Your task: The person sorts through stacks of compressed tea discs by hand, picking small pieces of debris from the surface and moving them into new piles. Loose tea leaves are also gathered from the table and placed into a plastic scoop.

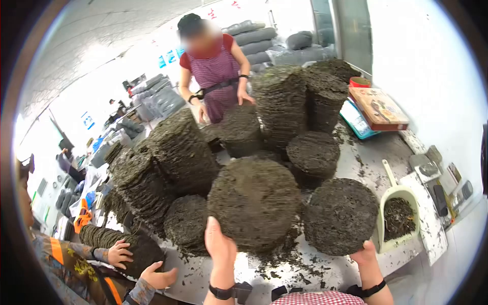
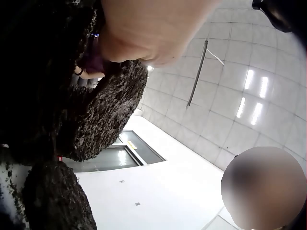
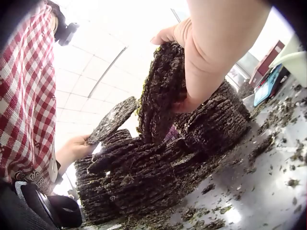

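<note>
On my feed, my left hand (image 1: 221, 249) grips a broad brownish disc (image 1: 254, 201) by its edge, my right hand (image 1: 365, 253) pinches a darker disc (image 1: 339, 216); both discs are up over the table (image 1: 190, 274), before tall stacks (image 1: 279, 107)!

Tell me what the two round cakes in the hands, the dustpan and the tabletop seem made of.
Left-hand cake and right-hand cake: apparently dried plant matter, perhaps seaweed; dark, matte, with rough, flaky edges.
Dustpan: probably plastic; pale, smooth, seemingly moulded with its handle.
Tabletop: possibly metal, though coated board could look alike; greyish, with a bright glare.
</note>
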